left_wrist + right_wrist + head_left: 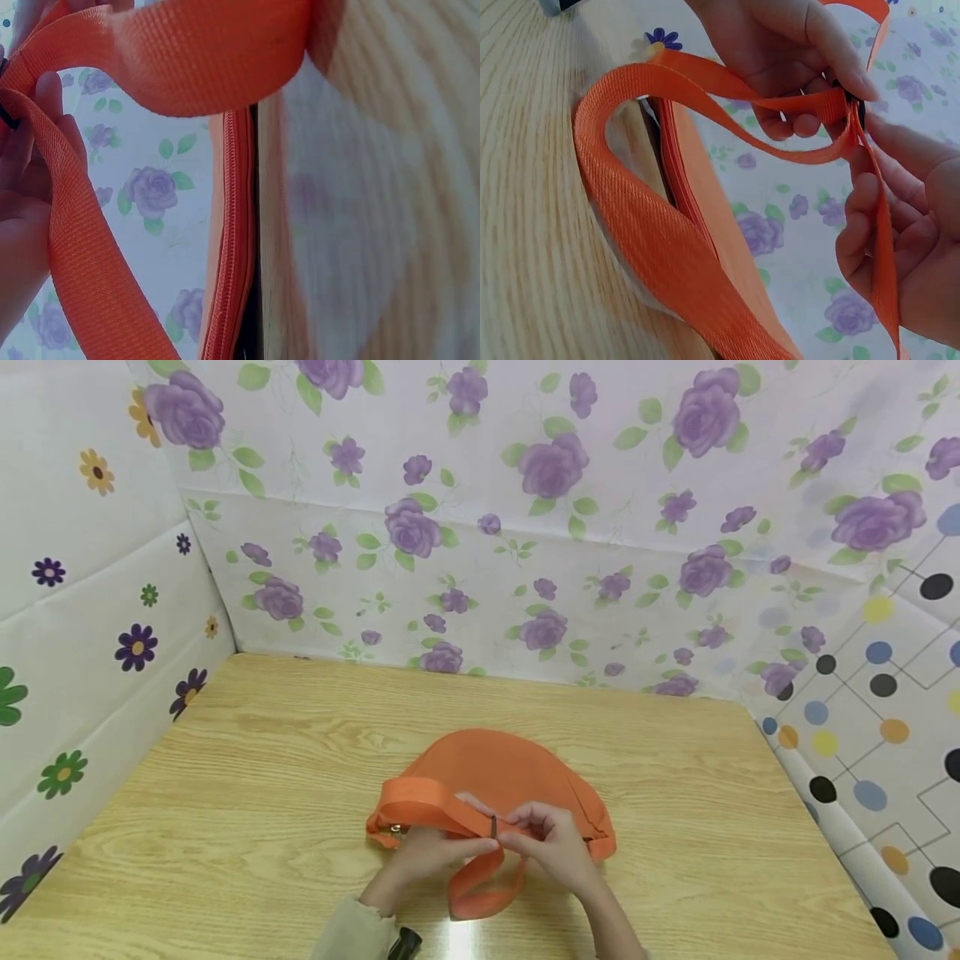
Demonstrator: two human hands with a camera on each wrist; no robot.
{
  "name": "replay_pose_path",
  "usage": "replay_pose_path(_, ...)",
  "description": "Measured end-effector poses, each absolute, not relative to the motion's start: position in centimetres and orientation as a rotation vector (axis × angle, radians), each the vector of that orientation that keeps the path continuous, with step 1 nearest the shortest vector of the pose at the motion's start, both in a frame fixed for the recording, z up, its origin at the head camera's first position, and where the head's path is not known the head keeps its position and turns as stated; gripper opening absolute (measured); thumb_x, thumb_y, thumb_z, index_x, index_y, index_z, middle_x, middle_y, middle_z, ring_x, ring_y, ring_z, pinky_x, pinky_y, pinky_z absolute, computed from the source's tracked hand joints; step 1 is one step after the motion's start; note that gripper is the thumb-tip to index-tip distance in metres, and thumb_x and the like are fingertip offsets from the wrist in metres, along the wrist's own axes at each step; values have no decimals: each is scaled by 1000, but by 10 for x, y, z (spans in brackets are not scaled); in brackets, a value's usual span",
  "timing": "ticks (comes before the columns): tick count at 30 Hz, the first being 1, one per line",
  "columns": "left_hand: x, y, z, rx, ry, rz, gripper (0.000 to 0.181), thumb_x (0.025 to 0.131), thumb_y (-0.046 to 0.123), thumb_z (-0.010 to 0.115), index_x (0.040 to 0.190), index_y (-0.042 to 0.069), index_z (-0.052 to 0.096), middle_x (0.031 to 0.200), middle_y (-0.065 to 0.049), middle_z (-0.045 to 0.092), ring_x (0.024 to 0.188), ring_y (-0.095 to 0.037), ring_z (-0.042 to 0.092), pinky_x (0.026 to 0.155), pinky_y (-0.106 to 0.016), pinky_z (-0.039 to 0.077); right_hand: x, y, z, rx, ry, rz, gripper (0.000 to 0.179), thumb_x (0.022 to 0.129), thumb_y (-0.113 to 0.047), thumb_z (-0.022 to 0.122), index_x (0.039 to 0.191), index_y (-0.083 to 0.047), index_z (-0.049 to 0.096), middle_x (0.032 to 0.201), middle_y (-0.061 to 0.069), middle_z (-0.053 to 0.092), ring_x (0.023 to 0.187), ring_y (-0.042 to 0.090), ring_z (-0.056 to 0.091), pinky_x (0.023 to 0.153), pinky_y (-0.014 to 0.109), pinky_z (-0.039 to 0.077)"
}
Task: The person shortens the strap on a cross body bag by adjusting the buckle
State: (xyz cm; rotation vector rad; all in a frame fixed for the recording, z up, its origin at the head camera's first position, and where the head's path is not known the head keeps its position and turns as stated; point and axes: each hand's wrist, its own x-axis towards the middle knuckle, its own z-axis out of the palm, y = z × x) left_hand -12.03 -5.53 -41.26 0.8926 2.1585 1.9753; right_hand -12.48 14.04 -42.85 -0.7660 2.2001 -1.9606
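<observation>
An orange half-moon bag (pixel 495 760) with a zipper (pixel 231 225) lies on the wooden table. Its orange webbing strap (pixel 420 802) loops up in front of it and passes through a dark slide buckle (pixel 493 828). My left hand (pixel 426 853) holds the strap just left of the buckle, its thumb along the webbing. From the other side, my right hand (pixel 557 843) pinches the strap right beside the buckle between thumb and fingers. Below both hands hangs a loose strap loop (pixel 480 906). Webbing hides part of the left fingers in the head view.
The table (pixel 300 735) meets a wall sheet with purple roses (pixel 551 468) at the back. Daisy-print sheeting (pixel 135 647) stands at the left, dotted sheeting (pixel 870 793) at the right. A small black object (pixel 405 943) shows beside the left sleeve (pixel 352 931).
</observation>
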Motion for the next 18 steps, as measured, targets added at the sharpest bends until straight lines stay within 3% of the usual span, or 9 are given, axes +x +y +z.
replay_pose_path(10,-119,-59,-406,702,2205,1949,25,74,5,72,96,-1,62,96,-8,61,88,-15,57,78,-29,46,-118,153,-422,-954,2399,-1844,26,72,3,71,96,3,62,90,14,64,79,17,59,66,26,49)
replay_pose_path(18,-121,-60,-406,734,2202,1967,24,75,5,71,97,-1,62,98,-9,60,90,-17,57,79,-31,46,-113,151,-406,-1266,2508,-1799,32,63,15,72,92,7,62,86,16,63,77,22,58,64,27,48)
